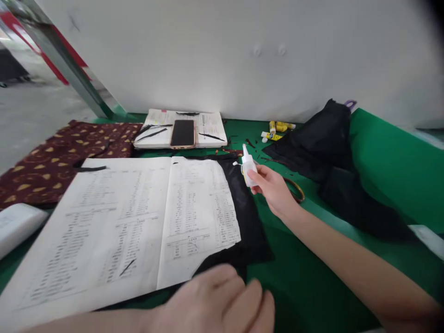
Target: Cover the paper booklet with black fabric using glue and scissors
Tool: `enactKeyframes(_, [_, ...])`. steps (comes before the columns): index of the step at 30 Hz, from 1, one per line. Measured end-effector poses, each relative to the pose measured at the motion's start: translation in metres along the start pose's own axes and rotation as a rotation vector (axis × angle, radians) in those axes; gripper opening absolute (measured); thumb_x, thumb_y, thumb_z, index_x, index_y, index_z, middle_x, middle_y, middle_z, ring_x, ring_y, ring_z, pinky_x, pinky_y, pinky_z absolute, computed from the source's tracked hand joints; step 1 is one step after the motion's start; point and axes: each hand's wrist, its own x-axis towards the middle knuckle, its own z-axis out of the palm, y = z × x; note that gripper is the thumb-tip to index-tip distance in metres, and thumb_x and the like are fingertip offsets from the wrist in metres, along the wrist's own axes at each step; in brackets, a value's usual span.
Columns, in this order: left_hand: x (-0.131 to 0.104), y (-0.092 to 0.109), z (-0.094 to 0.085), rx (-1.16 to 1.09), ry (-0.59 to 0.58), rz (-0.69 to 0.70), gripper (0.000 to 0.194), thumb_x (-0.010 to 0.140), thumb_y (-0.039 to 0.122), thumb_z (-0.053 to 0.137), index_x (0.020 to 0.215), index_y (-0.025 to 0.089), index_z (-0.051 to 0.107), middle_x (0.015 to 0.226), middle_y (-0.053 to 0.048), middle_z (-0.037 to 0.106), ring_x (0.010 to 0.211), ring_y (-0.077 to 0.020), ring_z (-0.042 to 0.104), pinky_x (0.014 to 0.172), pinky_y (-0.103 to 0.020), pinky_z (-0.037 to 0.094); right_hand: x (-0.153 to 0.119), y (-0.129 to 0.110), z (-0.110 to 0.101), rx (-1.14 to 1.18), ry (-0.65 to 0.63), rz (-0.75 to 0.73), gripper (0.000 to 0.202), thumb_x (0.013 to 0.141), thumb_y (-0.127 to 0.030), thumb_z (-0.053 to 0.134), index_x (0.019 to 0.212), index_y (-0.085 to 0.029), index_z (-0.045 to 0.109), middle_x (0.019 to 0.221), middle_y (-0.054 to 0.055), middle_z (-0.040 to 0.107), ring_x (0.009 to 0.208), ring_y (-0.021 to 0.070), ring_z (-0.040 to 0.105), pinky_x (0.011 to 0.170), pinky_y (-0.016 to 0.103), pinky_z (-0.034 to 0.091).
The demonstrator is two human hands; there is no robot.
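Observation:
My right hand (272, 187) is closed round a small white glue bottle (248, 171), its narrow nozzle pointing up and its little cap hanging open at the side. Close to me, my left hand (222, 300) has its fingers curled in, slightly blurred; what they hold, if anything, is hidden. Just beyond the left hand lies a piece of black fabric (251, 231), flat on the green table. A large printed sheet (138, 222) with a fold down it covers part of this fabric. Thin black scraps, one a short strip (92, 169), rest on the sheet.
At the back, a phone (182, 133) lies on an open book (211, 125). Brown patterned cloth (52, 159) is at left, near a white object (17, 224). Yellow glue tubes (272, 136), a black cloth heap (319, 138) and a partly hidden ring (299, 188) are at right.

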Motion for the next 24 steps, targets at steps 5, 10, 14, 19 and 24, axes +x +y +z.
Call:
enactKeyframes(5, [0.004,-0.064,-0.011,-0.018,-0.170,-0.238,0.028,0.100,0.025,0.041,0.092,0.021,0.067,0.064,0.002,0.067,0.055,-0.0151,0.062,0.053,-0.028,0.045,-0.004,0.002,0.009,-0.003,-0.045,0.016,0.040,0.062,-0.040,0.085,0.086,-0.019,0.060,0.078,0.000,0.065,0.067,0.0116,0.061,0.056,0.024,0.052])
enactKeyframes(10, [0.018,-0.113,-0.011,-0.230,-0.220,-0.787,0.041,0.096,0.053,0.042,0.082,0.023,0.066,0.072,0.003,0.071,0.060,-0.0127,0.064,0.059,-0.025,0.044,-0.013,-0.001,0.022,0.035,-0.134,0.060,0.035,0.072,-0.042,0.077,0.091,-0.020,0.058,0.089,0.003,0.068,0.080,0.0163,0.068,0.074,0.034,0.060])
enactKeyframes(14, [0.031,-0.130,-0.004,-0.491,-0.209,-0.910,0.046,0.096,0.055,0.035,0.088,0.021,0.065,0.088,0.000,0.071,0.068,-0.0139,0.067,0.062,-0.026,0.046,-0.016,-0.006,0.030,0.067,-0.179,0.064,0.032,0.081,-0.047,0.068,0.095,-0.019,0.058,0.094,0.006,0.069,0.082,0.0188,0.071,0.081,0.040,0.061])
enactKeyframes(19, [0.041,-0.146,0.012,-0.694,-0.117,-0.864,0.045,0.093,0.059,0.041,0.102,0.021,0.063,0.099,-0.004,0.069,0.091,-0.0195,0.066,0.074,-0.029,0.051,-0.003,-0.014,0.038,0.044,-0.175,-0.020,0.029,0.084,-0.046,0.064,0.097,-0.020,0.062,0.096,0.006,0.070,0.091,0.0194,0.069,0.087,0.040,0.058])
enactKeyframes(24, [0.046,-0.156,0.021,-0.600,0.038,-0.915,0.043,0.092,0.057,0.041,0.094,0.020,0.062,0.094,-0.004,0.069,0.085,-0.0193,0.063,0.071,-0.030,0.048,0.020,-0.013,0.035,-0.095,-0.179,-0.105,0.024,0.087,-0.041,0.057,0.089,-0.020,0.067,0.098,0.005,0.071,0.095,0.0177,0.067,0.088,0.037,0.055])
